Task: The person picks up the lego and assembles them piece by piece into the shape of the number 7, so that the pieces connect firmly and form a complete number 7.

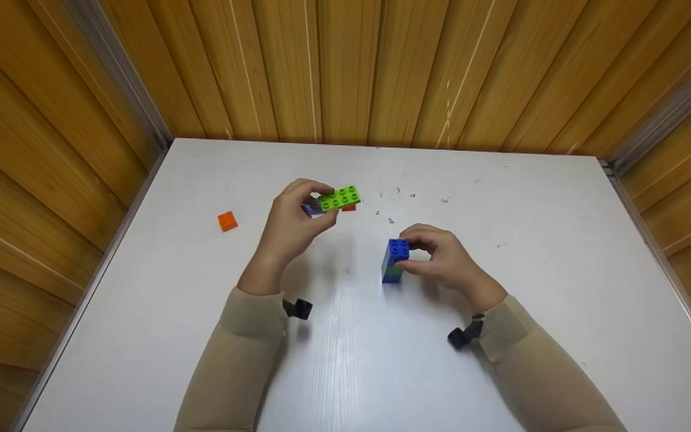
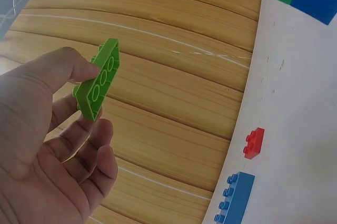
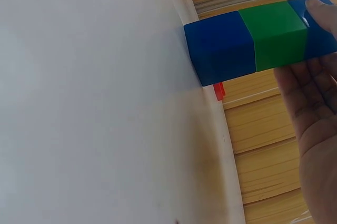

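Note:
My left hand (image 1: 297, 215) pinches a flat lime-green toy brick (image 1: 341, 198) between thumb and fingers, held up above the table with its studs showing. In the left wrist view the hollow underside of this lime-green brick (image 2: 100, 83) faces the camera. My right hand (image 1: 441, 258) grips the top of an upright stack (image 1: 393, 262) of toy bricks standing on the table. The right wrist view shows the stack as a blue brick at the bottom, a green brick (image 3: 276, 34) in the middle and a blue one at the top, where the thumb presses.
An orange brick (image 1: 227, 221) lies at the left of the white table (image 1: 201, 360). Behind my left hand lie a red brick (image 2: 254, 143) and a long blue brick (image 2: 237, 197), partly hidden in the head view. Wood-patterned panels (image 1: 345, 72) border the table's back and sides.

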A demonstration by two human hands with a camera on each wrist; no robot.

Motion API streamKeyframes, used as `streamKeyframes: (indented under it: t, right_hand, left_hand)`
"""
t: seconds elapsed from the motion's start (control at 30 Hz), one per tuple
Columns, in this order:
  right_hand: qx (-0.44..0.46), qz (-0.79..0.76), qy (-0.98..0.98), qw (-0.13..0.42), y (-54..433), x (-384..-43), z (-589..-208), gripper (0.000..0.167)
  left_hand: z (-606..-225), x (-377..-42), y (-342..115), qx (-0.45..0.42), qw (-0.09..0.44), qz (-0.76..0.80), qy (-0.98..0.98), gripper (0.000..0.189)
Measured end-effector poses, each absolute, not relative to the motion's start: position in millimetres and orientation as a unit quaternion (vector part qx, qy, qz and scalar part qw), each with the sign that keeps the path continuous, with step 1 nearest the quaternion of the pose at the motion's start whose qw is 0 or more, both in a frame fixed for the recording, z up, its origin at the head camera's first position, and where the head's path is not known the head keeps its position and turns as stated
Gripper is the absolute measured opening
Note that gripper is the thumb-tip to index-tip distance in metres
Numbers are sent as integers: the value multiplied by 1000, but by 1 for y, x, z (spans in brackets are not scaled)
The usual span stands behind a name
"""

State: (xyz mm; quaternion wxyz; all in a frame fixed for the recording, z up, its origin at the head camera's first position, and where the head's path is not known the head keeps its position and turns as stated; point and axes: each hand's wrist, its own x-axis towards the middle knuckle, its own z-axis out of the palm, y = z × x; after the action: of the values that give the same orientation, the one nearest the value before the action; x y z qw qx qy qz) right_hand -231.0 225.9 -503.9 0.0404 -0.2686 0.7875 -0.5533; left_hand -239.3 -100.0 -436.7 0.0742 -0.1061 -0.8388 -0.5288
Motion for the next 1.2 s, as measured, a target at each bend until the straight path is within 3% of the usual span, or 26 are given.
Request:
streamKeyframes:
  t: [0.23, 0.5, 1.2]
  right_hand:
    - [-251, -541, 802, 24, 222, -233, -505, 35]
    - [-220, -501, 837, 8, 223, -231, -511, 39]
    - [-265, -514, 815, -41, 220, -238, -508, 44]
  left_hand:
    - [-435, -236, -88, -145, 70, -527, -834, 31]
    - [-444, -235, -66, -189, 25, -528, -828, 29]
    - [-453, -241, -53, -221, -46, -560, -798, 33]
